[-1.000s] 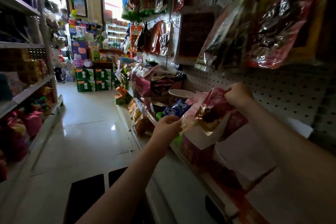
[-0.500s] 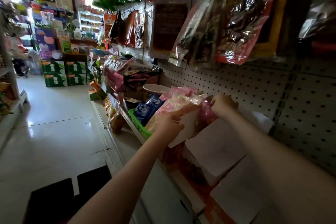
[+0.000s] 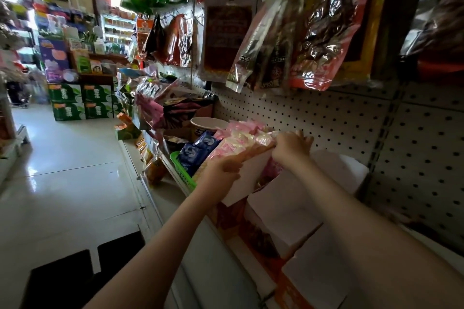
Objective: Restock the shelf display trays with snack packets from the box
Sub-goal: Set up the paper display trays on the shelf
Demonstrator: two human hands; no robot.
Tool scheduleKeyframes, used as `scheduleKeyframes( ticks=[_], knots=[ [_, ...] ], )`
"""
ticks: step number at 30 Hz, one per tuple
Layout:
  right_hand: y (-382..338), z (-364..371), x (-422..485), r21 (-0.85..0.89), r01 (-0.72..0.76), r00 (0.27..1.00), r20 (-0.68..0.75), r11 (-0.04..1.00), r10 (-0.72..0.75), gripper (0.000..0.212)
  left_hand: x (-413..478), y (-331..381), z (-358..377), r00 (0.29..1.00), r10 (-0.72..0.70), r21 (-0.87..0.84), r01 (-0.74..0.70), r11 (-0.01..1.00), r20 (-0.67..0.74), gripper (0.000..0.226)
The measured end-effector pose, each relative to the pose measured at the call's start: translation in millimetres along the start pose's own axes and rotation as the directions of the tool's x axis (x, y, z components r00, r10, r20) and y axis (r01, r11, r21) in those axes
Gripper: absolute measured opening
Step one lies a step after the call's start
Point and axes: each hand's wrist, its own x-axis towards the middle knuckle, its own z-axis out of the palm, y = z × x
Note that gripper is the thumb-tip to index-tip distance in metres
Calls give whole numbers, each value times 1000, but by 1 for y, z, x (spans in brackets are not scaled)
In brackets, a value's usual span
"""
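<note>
Here, left hand (image 3: 221,169): thumb and fingers curled round the front wall of the white tray (image 3: 247,178).
Right hand (image 3: 291,145): fingers fairly straight, pressing on the rear of the pink packets (image 3: 236,144).
Pink packets: stacked in the white tray, below the pegboard (image 3: 326,118).
Green basket (image 3: 184,175): just beside the tray, holding blue packets (image 3: 193,153).

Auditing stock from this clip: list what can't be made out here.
Head view:
- Inside the box: hidden by its white flap, which the left hand grips.
- Whether the right hand holds any pink packets: its own back hides that.
- Labels on the hanging bags: blurred.
- Goods on the far shelves: too small.
</note>
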Motion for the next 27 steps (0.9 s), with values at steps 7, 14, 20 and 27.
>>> scheduleKeyframes(
  ticks=[7, 14, 20, 27],
  knots=[
    [-144, -17, -42, 184, 378, 921, -175, 907, -348, 27, -29, -33, -79, 941, 30, -64, -54, 996, -337, 17],
    [-236, 86, -137, 334, 493, 849, 17, 803, -528, 34, -122, -162, -146, 874, -284, 156, 368, 917, -394, 24],
    [-223, 236, -231, 426, 294, 632, 585, 856, -508, 43, -226, -278, -138, 845, -447, 345, 529, 775, -292, 28],
    [-215, 311, -281, 401, 416, 447, 692, 816, -567, 47, -249, -321, -128, 922, -335, 584, 382, 716, -192, 38]
  ],
)
